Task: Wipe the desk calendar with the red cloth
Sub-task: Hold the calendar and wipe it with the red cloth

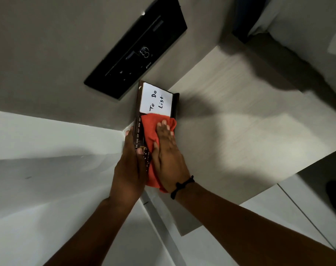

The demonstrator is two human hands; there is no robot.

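The dark brown desk calendar (138, 123) stands on the pale desk against the wall, with month names along its left strip and a white "To Do List" pad (156, 98) on its upper part. My left hand (129, 167) grips the calendar's left edge, thumb on its face. My right hand (168, 154), with a black wrist cord, lies flat with fingers spread on the red cloth (150, 129), pressing it against the calendar's lower face. The cloth hides most of the calendar below the pad.
A black wall-mounted panel (136, 47) sits just above and left of the calendar. The pale wooden desk top (240, 131) stretches to the right, with its front edge near my right forearm. A white wall surface (38, 150) is at the left.
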